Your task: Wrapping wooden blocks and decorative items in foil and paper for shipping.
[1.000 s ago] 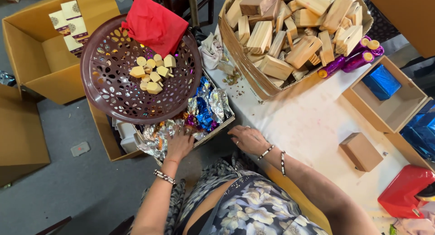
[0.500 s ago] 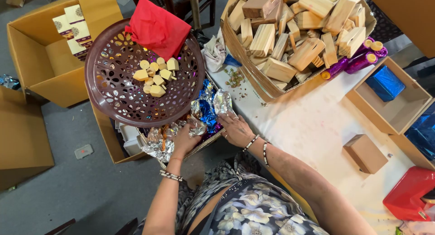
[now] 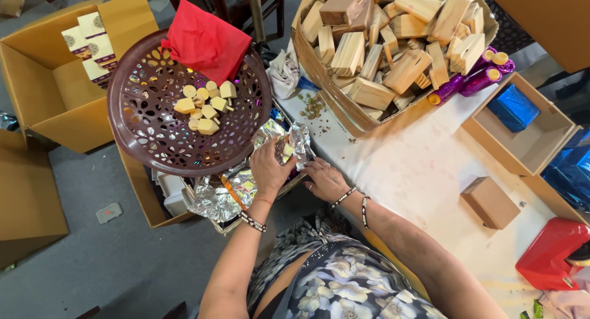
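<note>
Head camera looks down as our left hand [image 3: 268, 168] pinches a crinkly silver foil sheet [image 3: 289, 148] over the open cardboard box of foil scraps [image 3: 142, 196]. Our right hand [image 3: 326, 181] rests flat by the foil, holding nothing. Foil feels light and tears easily, so we grip its edge. Nearby, a brown holey plastic basket [image 3: 153, 141] holds small wooden pieces [image 3: 206, 107], and a big cardboard box [image 3: 319, 79] holds wooden blocks [image 3: 393, 30].

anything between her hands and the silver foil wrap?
Nothing visible. The left hand already grips the silver foil wrap at the box edge, and the right hand touches its lower side. The brown perforated tray sits beside them, not between.
</note>
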